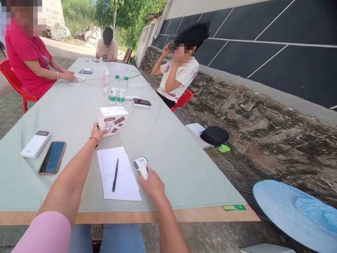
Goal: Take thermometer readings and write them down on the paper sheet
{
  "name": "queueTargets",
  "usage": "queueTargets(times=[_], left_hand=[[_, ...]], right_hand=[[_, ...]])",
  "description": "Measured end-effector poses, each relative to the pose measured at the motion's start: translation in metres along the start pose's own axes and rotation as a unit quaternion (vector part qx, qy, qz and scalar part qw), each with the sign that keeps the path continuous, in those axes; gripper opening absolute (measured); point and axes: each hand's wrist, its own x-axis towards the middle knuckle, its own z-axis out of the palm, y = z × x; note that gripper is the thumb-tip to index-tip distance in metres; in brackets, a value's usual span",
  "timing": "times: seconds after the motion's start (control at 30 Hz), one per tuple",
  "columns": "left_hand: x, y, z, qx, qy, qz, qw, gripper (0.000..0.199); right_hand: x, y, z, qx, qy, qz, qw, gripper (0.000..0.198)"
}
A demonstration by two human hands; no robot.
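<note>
My left hand [98, 131] grips the lower left side of a white box [113, 121] with brown chocolate pictures, which stands upright on the table. A red string circles that wrist. On the right, my right hand [153, 182] is wrapped round the handle of a white and blue infrared thermometer [141, 166], its head tilted to the left. White paper sheets [107, 182] lie between my forearms, with a black pen [115, 175] across them.
A white power bank [36, 144] and a phone [52, 157] lie at the left. Beyond the box stand water bottles [113, 90] and a dark phone on a white box [141, 102]. Several people sit round the table [168, 147]. A blue patterned disc [297, 214] is at lower right.
</note>
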Motion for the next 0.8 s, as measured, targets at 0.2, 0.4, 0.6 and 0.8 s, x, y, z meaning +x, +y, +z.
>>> queueTargets(times=[0.2,0.4,0.6,0.8], left_hand=[[-0.043,0.034,-0.043,-0.094,0.032,-0.026,0.995,0.074],[-0.150,0.041,-0.092,-0.127,0.034,-0.063,0.989,0.069],[-0.220,0.026,-0.099,-0.037,0.056,-0.063,0.996,0.068],[-0.224,0.020,-0.097,0.030,0.031,-0.024,0.999,0.060]], right_hand=[[-0.015,-0.008,0.015,0.359,0.114,-0.076,0.923,0.051],[-0.067,-0.045,0.011,0.582,-0.004,-0.183,0.792,0.031],[-0.104,-0.084,0.021,0.606,-0.085,-0.178,0.770,0.033],[-0.105,-0.098,0.033,0.589,-0.110,-0.199,0.775,0.035]])
